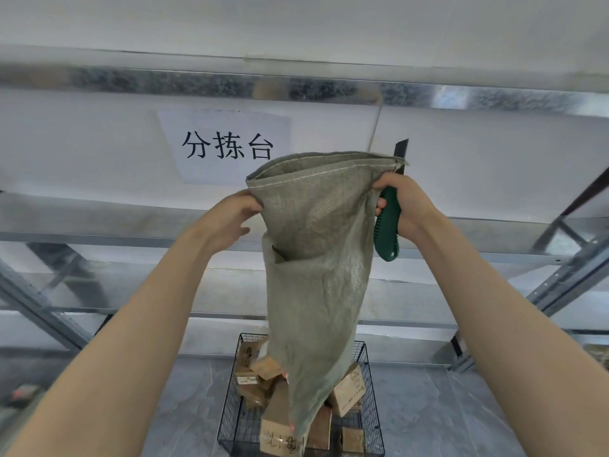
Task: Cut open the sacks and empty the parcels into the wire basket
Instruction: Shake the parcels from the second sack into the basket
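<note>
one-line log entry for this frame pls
left hand: grips sack; right hand: grips sack and green knife; sack hangs into wire basket; parcels in basket

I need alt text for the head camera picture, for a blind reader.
The left hand and right hand hold a grey-green sack up by its top edge, over a wire basket of cardboard parcels. The right hand also grips a green knife.

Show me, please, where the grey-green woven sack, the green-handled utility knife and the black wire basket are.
grey-green woven sack (316,258): head view, the middle of its hanging cloth.
green-handled utility knife (388,225): head view, on its ribbed green handle.
black wire basket (232,413): head view, on its left mesh wall.
</note>
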